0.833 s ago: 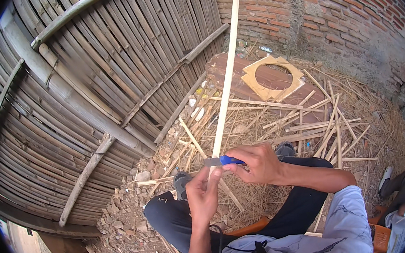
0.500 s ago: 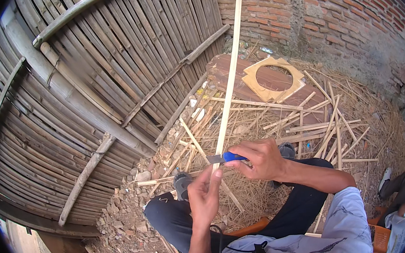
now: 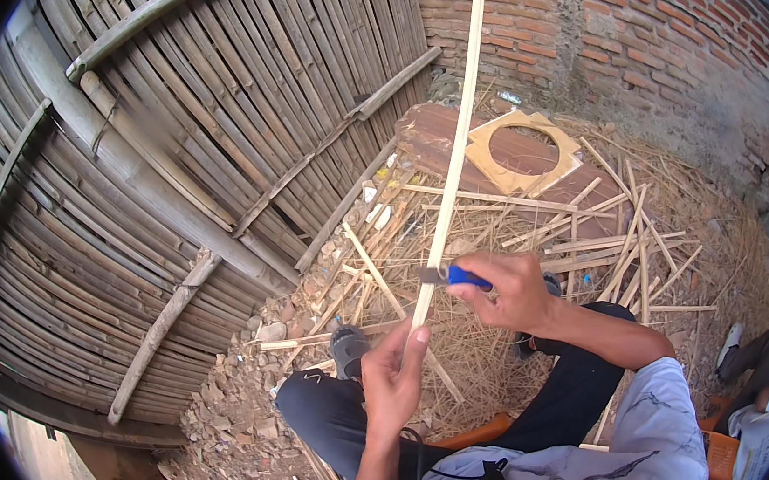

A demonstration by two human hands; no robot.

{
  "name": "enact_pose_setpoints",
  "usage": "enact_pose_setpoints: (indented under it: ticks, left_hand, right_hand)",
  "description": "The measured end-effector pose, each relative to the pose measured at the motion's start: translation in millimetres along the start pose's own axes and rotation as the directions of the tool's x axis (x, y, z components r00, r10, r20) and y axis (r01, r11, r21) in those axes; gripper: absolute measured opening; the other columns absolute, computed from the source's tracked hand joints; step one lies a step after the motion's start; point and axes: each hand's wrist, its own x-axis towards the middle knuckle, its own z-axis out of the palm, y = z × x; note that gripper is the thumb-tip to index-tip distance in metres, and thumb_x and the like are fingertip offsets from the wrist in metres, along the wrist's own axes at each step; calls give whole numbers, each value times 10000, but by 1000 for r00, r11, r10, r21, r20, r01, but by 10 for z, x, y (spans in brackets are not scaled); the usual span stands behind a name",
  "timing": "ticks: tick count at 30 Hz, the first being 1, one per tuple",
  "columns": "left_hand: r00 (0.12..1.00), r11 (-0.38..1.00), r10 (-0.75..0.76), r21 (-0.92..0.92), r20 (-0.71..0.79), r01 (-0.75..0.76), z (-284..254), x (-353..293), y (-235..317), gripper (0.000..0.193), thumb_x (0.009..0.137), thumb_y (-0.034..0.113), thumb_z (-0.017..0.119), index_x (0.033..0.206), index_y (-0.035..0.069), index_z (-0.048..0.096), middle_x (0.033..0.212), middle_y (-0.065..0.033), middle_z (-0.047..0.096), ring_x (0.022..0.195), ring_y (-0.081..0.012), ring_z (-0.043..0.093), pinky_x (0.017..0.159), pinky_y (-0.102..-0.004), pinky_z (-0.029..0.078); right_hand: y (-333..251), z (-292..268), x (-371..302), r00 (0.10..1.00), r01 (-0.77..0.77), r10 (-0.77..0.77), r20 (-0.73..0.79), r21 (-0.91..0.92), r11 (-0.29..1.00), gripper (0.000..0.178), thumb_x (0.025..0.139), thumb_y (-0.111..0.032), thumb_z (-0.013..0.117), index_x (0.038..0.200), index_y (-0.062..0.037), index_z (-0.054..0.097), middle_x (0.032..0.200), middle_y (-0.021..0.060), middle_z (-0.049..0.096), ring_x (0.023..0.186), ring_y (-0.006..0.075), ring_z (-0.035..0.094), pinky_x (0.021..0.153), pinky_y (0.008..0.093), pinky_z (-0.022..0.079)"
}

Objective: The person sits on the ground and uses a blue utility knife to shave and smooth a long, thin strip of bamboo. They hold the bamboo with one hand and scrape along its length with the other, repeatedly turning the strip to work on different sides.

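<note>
A long pale wooden strip [image 3: 456, 157] slants up and away from me, its far end high in front of the brick wall. My left hand [image 3: 393, 370] is closed round its near end, thumb on top. In my right hand [image 3: 510, 294] is a knife with a blue handle [image 3: 469, 277], gripped by closed fingers. Its short grey blade [image 3: 432, 275] lies across the strip, a little beyond my left hand. A small curl of wood shows at the blade. The tip of the near end is hidden in my left palm.
Several cut strips [image 3: 582, 243] lie crossed on straw and shavings ahead. A wooden frame with a round hole [image 3: 481, 157] rests on a brown board [image 3: 425, 133]. A bamboo fence [image 3: 276, 101] stands left, a brick wall [image 3: 520, 15] behind. Another person's leg [image 3: 749, 361] shows at right.
The knife in my right hand has slid a short way up the strip, away from my left hand. The strip's far end has swung slightly right.
</note>
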Motion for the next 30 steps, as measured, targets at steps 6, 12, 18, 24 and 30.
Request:
enact_pose_setpoints:
  ticks: [6,12,18,24,30]
  left_hand:
    - [995,997,-76,5,60,76,-162,-288,-210,352,1107,162,692,1400,-33,710,1012,16,734,882,-14,580,756,-202,490]
    - [1000,999,-28,-34,-2,28,-149,-134,-165,333,1080,109,721,1375,-44,718,1048,3,736,942,-32,605,822,-210,505]
    - [992,994,110,-4,-69,-110,25,25,-205,338,1066,108,736,1367,-45,720,1053,-26,753,927,-43,596,808,-230,511]
    - [986,988,147,60,-77,-142,54,68,-103,324,1070,107,727,1355,-46,723,1051,-34,765,936,-50,596,816,-244,514]
    - [999,998,46,-40,-24,-47,35,84,-83,327,1083,111,709,1370,-44,718,1083,-42,770,972,-56,605,868,-251,513]
  right_hand:
    - [632,-481,360,940,-279,258,-223,-64,958,298,1045,-283,743,1114,8,752,807,157,758,631,228,716,574,353,525]
    - [436,-284,170,980,-196,196,-23,-29,980,304,1031,-317,758,1082,-17,748,832,130,762,615,229,711,552,342,529]
    - [-7,46,-91,982,-65,46,182,97,993,265,976,-269,814,1052,-24,748,851,127,759,662,258,745,571,369,567]
    - [-128,110,-127,974,-2,-18,227,85,996,284,972,-324,798,1095,-73,745,838,92,749,639,275,738,545,388,567]
    - [-115,55,-76,979,19,-26,202,36,999,279,976,-331,794,1109,-90,747,829,81,751,624,262,735,521,382,555]
